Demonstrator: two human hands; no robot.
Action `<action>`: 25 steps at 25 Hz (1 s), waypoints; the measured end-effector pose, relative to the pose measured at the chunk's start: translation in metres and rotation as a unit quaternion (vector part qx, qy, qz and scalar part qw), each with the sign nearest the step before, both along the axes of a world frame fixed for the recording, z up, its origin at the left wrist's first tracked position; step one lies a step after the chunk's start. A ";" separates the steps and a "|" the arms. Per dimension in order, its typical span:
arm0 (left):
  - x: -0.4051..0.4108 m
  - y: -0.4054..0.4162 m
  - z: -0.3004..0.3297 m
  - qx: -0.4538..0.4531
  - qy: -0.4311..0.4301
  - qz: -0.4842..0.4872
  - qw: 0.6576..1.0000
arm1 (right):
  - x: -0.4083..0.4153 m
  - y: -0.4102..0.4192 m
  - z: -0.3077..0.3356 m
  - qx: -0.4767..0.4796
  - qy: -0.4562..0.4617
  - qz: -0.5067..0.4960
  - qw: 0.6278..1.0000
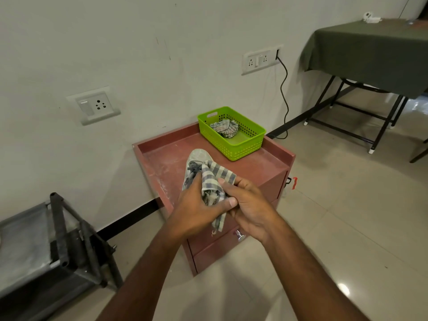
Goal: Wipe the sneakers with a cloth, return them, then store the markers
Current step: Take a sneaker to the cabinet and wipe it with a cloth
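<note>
Head view: left hand grips the sneaker; right hand fingers pinch the checked cloth against it.

Both hands close together, forearms extended; left hand and right hand fingers curled.

Two bare forearms enter from the bottom edge, each ending in a hand: left hand and right hand. No sleeve, glove, watch or ring is visible on either arm. The wrists are uncovered. Fingernails are short and plain on the visible fingers, seen nearest the red cabinet. Remaining body parts lie outside the view.
</note>
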State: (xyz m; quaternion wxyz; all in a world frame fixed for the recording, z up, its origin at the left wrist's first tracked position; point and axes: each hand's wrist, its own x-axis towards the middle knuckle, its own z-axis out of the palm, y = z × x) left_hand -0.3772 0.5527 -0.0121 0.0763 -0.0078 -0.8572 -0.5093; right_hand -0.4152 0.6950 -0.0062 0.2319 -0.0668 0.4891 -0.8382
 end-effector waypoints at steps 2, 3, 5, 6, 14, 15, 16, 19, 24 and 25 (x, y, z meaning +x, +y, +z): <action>0.004 0.001 0.005 0.052 0.007 0.022 0.998 | -0.003 0.002 -0.003 0.039 0.052 -0.020 0.998; 0.006 0.003 0.007 0.082 0.018 0.047 0.995 | -0.003 0.003 -0.004 0.068 0.085 -0.046 0.993; 0.010 0.008 0.016 0.162 0.033 0.104 0.981 | -0.003 0.004 -0.005 0.105 0.117 -0.090 0.984; 0.012 0.008 0.020 0.232 0.016 0.130 0.964 | -0.002 0.004 -0.004 0.114 0.113 -0.099 0.982; 0.025 -0.009 0.016 0.359 -0.122 0.111 0.919 | 0.000 0.015 0.000 0.143 0.073 -0.083 0.983; 0.028 -0.011 0.016 0.378 -0.123 0.110 0.911 | 0.002 0.017 0.001 0.142 0.068 -0.082 0.984; 0.030 -0.012 0.017 0.411 -0.123 0.102 0.898 | 0.004 0.018 0.002 0.139 0.062 -0.087 0.985; 0.035 -0.010 0.019 0.473 -0.111 0.093 0.869 | 0.009 0.015 0.005 0.094 0.016 -0.079 0.992; 0.040 -0.015 0.020 0.407 -0.073 0.124 0.902 | 0.012 0.023 0.007 0.150 -0.016 0.057 0.987; 0.041 -0.017 0.019 0.393 -0.066 0.125 0.909 | 0.012 0.023 0.006 0.154 -0.014 0.049 0.987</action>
